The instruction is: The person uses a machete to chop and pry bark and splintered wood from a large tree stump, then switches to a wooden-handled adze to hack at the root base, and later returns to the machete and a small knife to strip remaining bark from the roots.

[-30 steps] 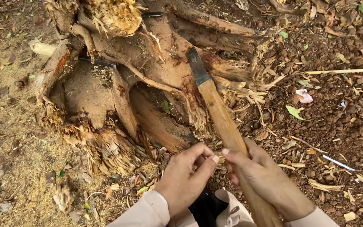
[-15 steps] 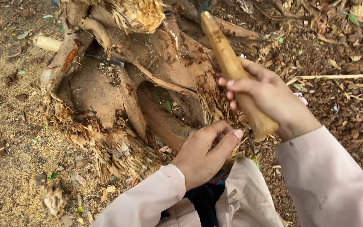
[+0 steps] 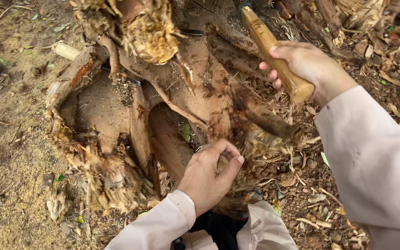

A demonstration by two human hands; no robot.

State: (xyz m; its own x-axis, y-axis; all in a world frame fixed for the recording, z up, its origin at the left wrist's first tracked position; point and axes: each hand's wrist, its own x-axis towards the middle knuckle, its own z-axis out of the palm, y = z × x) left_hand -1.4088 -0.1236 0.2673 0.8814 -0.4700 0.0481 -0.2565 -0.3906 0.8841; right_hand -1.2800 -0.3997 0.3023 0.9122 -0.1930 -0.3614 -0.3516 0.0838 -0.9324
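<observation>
— What lies under the hands?
— A hacked tree stump (image 3: 163, 106), roots bared, on the ground.
— The right hand (image 3: 309, 65)?
— Fingers wrapped tight around a wooden tool handle (image 3: 274, 53) above the stump.
— The left hand (image 3: 209, 173)?
— Fingers curled, pinching fibrous root shreds (image 3: 260, 139) at the stump's base.

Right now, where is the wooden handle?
In the head view, the wooden handle is at upper right, gripped by the right hand, slanting over the tree stump.

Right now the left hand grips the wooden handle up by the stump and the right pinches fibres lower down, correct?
Hands are swapped. The head view shows the right hand gripping the wooden handle by the stump, while the left hand pinches fibres lower down.
</observation>
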